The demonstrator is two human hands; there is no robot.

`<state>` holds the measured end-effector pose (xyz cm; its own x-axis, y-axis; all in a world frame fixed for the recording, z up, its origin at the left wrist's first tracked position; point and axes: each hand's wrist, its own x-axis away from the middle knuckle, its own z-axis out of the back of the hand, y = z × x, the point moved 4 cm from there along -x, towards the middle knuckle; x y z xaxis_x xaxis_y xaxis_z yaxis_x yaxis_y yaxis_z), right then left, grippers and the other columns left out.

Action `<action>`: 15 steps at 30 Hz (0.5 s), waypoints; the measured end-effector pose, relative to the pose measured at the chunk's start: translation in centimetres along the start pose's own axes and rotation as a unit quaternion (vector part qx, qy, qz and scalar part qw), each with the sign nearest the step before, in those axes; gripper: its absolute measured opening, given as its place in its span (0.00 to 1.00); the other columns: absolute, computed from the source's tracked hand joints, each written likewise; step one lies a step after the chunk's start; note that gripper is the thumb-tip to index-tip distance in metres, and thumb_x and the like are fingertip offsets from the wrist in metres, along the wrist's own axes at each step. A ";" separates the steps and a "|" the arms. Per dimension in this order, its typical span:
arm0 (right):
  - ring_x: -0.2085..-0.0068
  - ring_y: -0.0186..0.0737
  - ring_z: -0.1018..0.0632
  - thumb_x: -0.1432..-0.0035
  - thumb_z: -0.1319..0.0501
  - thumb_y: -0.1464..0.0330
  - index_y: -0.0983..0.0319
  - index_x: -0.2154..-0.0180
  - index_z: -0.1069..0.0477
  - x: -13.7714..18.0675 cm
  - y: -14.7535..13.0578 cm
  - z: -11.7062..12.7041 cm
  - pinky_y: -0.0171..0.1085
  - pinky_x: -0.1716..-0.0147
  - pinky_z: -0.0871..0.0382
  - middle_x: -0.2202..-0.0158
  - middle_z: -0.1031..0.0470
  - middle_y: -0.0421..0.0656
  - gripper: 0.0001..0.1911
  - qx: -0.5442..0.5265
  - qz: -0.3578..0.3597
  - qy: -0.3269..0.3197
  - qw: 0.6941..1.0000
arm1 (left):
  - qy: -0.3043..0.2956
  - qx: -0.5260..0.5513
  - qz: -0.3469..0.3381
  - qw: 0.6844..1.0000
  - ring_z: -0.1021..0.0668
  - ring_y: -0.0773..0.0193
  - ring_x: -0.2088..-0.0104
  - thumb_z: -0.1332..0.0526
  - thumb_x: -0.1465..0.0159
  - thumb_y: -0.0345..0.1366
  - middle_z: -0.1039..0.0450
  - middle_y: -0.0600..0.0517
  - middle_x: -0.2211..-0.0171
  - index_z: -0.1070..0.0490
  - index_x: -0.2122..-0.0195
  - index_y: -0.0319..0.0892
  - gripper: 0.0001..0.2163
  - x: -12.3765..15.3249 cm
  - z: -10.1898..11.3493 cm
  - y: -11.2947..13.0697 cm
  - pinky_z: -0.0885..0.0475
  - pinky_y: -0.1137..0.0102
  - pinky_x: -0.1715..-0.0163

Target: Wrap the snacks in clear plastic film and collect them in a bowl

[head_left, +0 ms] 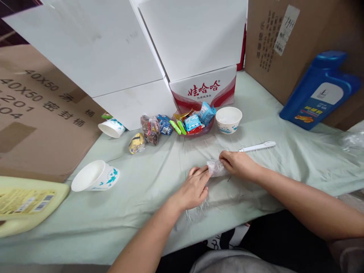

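A crumpled roll of clear plastic wrapping [216, 168] lies on the cloth-covered table, between my two hands. Curled fingers of my right hand [238, 164] pinch its right end. My left hand [195, 188] rests on the cloth with fingers stretched out, their tips touching the wrapping's left end. Just beyond my right hand lies a slim white tool [258, 146], its left tip partly behind the knuckles; I cannot make out its kind. Thin clear plastic also seems to lie flat under my left wrist.
Behind are a glass bowl of wrapped snacks [196, 127], an upright paper bowl [228, 120] and more snack packets [150, 129]. Two paper bowls lie tipped at left, one a nearer bowl [95, 176]. A blue bottle [317, 91], yellow jug [28, 204] and large boxes [199, 38] border the table.
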<state>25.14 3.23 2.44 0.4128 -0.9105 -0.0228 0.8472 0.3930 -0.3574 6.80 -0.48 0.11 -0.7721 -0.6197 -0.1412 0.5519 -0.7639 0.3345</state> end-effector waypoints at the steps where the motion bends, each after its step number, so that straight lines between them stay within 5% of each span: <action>1: 0.66 0.42 0.22 0.33 0.50 0.68 0.63 0.58 0.31 -0.3 0.1 -0.5 0.35 0.70 0.41 0.63 0.21 0.47 0.11 0.034 -0.006 0.001 0.999 | 0.006 0.002 0.002 1.000 0.34 0.50 0.39 0.46 0.42 0.25 0.34 0.38 0.41 0.46 0.37 0.39 0.29 0.0 -0.1 -0.1 0.41 0.48 0.41; 6: 0.65 0.43 0.21 0.32 0.52 0.68 0.64 0.59 0.31 -0.8 -0.4 -1.9 0.36 0.72 0.42 0.61 0.22 0.50 0.13 0.126 0.002 -0.019 0.992 | 0.058 0.020 -0.007 0.998 0.29 0.53 0.43 0.46 0.38 0.28 0.34 0.40 0.42 0.59 0.32 0.43 0.34 0.3 -0.3 -0.3 0.37 0.50 0.43; 11: 0.66 0.45 0.22 0.32 0.52 0.68 0.64 0.58 0.31 -0.7 -0.6 -1.9 0.37 0.71 0.40 0.63 0.23 0.50 0.12 0.145 -0.011 -0.011 0.989 | 0.077 -0.028 0.008 0.997 0.31 0.50 0.46 0.43 0.34 0.36 0.32 0.43 0.50 0.37 0.43 0.42 0.19 0.0 -0.3 -0.2 0.32 0.53 0.46; 15: 0.62 0.47 0.23 0.34 0.49 0.69 0.65 0.60 0.29 -0.7 0.4 -1.0 0.39 0.64 0.36 0.62 0.24 0.52 0.12 0.143 -0.018 0.047 0.989 | 0.068 -0.025 0.030 0.997 0.30 0.51 0.49 0.40 0.36 0.34 0.32 0.44 0.54 0.31 0.48 0.41 0.14 -0.3 -0.1 0.1 0.30 0.54 0.49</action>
<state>24.82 3.92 1.38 0.3595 -0.9271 -0.1061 0.9260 0.3685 -0.0821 7.12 -0.36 0.10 -0.6886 -0.6812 -0.2484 0.6140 -0.7301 0.3000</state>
